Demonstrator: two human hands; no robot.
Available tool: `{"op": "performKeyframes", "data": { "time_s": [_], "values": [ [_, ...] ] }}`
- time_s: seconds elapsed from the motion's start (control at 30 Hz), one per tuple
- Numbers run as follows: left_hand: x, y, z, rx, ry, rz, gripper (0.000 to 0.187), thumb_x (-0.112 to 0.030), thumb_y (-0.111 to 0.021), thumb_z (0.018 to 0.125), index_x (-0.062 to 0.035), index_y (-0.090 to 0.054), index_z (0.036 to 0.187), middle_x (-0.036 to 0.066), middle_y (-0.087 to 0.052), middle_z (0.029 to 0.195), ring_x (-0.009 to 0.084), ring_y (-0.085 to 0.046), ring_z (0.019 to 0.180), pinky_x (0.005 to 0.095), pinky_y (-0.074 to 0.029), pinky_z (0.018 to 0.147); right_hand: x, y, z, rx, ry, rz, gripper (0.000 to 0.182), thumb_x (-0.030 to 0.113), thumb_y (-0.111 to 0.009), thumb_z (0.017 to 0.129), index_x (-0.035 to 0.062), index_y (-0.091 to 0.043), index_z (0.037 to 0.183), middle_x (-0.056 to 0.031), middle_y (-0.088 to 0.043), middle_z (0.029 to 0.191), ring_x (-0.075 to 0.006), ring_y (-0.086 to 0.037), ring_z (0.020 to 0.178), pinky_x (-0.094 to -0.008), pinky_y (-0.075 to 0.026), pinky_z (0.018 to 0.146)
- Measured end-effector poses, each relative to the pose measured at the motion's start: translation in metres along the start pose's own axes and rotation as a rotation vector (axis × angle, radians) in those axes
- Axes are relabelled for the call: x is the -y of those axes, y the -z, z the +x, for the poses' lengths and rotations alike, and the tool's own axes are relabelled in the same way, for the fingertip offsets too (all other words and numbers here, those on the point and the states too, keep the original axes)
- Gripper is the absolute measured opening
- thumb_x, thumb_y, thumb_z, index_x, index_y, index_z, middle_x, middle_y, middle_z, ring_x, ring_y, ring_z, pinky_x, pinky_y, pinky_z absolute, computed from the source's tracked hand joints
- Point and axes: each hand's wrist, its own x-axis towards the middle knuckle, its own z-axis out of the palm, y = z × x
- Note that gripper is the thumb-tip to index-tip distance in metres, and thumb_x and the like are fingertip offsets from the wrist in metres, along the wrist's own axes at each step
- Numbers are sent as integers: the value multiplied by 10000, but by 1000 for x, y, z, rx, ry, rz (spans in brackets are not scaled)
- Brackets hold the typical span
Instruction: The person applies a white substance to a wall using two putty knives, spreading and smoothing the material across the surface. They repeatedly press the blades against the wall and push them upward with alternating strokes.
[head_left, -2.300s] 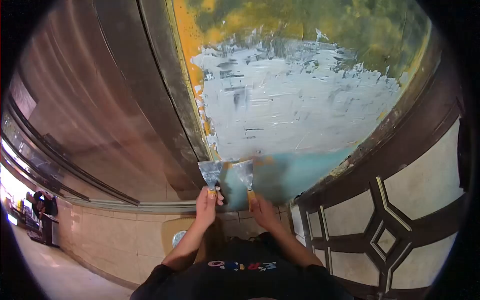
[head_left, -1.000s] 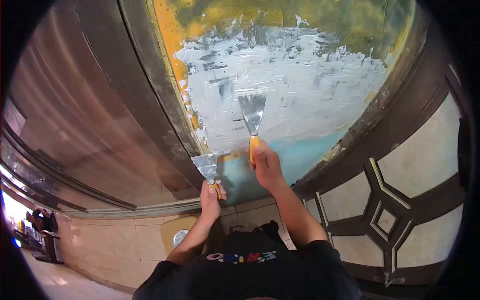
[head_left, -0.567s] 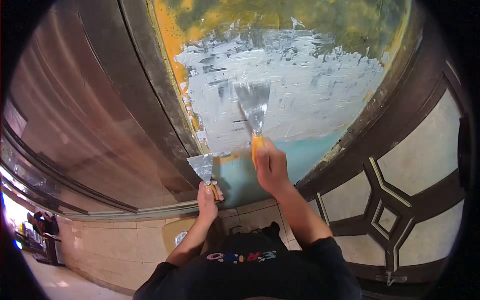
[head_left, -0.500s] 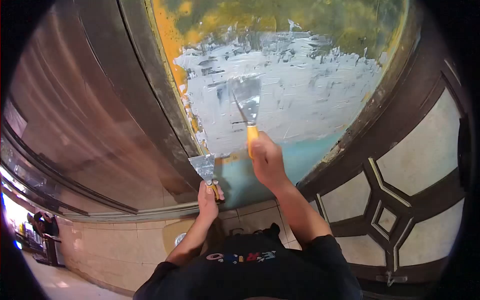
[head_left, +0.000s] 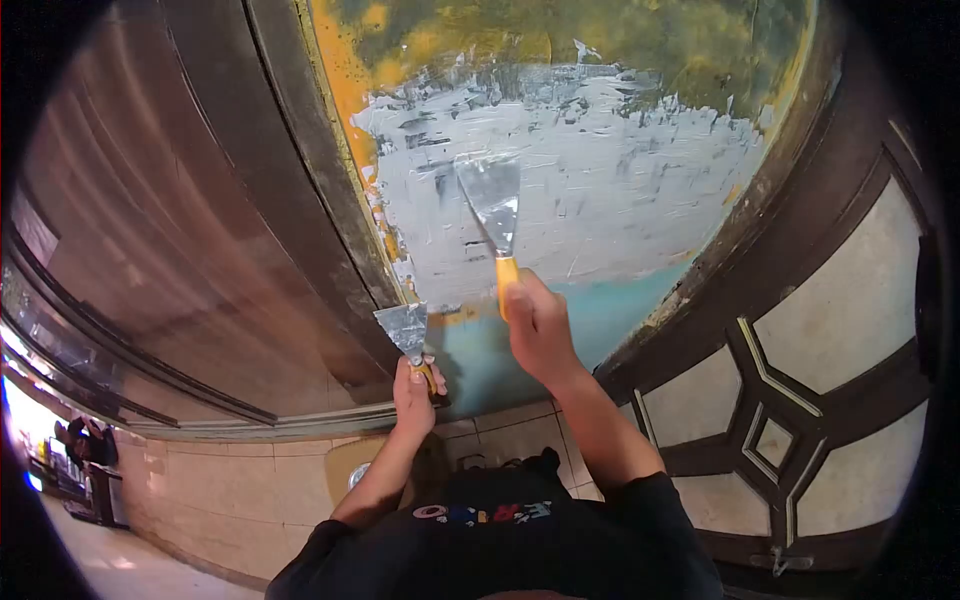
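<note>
My right hand is closed round the yellow handle of a putty knife, its blade up against the whitish filler on the wall. Filler covers a broad band, streaked with grey patches; mottled green and orange paint shows above it and a pale blue-green strip below. Lower and to the left, my left hand grips a second putty knife, also yellow-handled. Its wide metal blade carries smears of filler and points upward, overlapping the lower corner of the dark door frame in this view.
A dark wooden frame with a glossy brown panel stands on the left. To the right is a dark door with pale inset panels and a bolt near its bottom. Below my left forearm a tan stool-like surface rests over floor tiles.
The right putty knife and hand have shifted very slightly downward against the filler. My left hand has moved a touch left and up with its knife.
</note>
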Motion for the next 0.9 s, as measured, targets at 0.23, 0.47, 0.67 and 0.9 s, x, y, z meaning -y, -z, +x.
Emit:
{"op": "performKeyframes", "data": {
  "time_s": [0.23,0.47,0.67,0.9],
  "values": [
    [11,14,0,-34,-22,-35,415,-436,-401,974,-36,-458,1069,65,-519,778,113,-493,644,253,-433,596,-66,-33,-82,77,-114,-78,349,319,-393,976,19,-506,838,-146,-484,584,-348,-519,528,-392,-392,501],
    [3,5,0,-44,-7,3,436,-458,-414,967,-36,-460,1069,61,-519,764,114,-488,628,250,-424,591,1,3,8,58,11,-53,376,346,-393,976,16,-511,840,-167,-498,595,-357,-540,560,-437,-407,530],
    [4,10,1,-42,-19,40,421,-457,-408,966,-48,-450,1058,74,-516,743,144,-503,612,271,-441,585,-51,-31,-60,83,-181,-3,374,368,-406,968,26,-530,881,-174,-504,614,-396,-527,591,-437,-410,539],
    [3,8,-2,-82,16,46,421,-449,-396,975,-42,-468,1058,56,-519,756,114,-486,615,252,-419,571,-5,-11,-14,55,-92,-19,375,337,-393,970,10,-547,873,-124,-500,595,-284,-508,517,-359,-381,501]
  ]
}}
